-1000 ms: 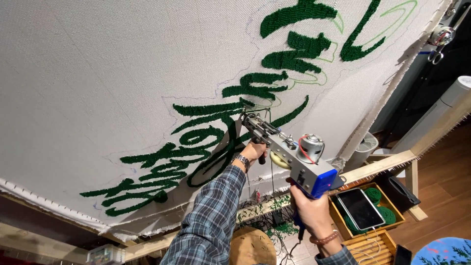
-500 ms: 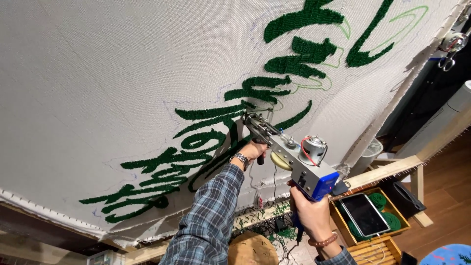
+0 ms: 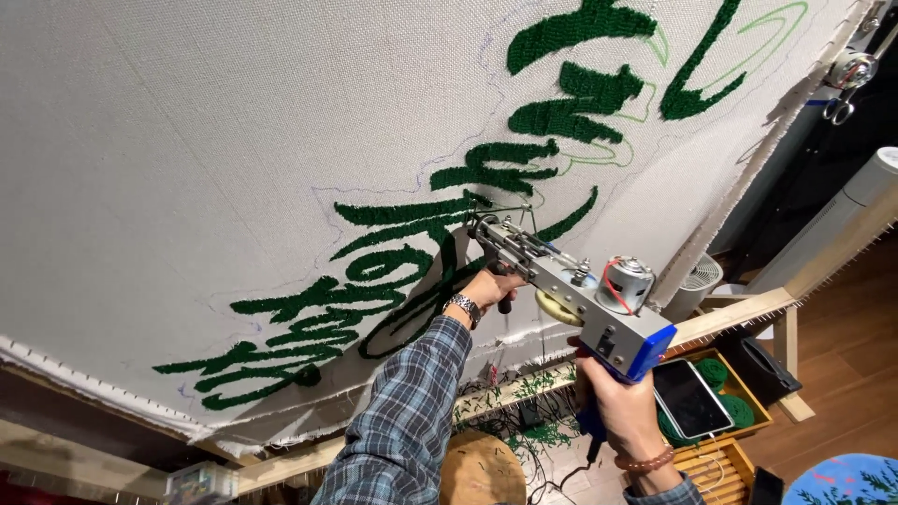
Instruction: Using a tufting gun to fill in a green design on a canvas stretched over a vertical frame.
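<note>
The tufting gun [image 3: 561,281] has shifted slightly up the cloth [image 3: 234,140].

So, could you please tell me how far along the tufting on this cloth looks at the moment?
Done: many dark green tufted strokes already fill the white backing cloth. In hand: the left hand grips the front handle and the right hand the blue grip of the tufting gun, its tip against the cloth. Left: thin light green outlines near the top right remain unfilled, as do faint pen lines elsewhere.
</note>
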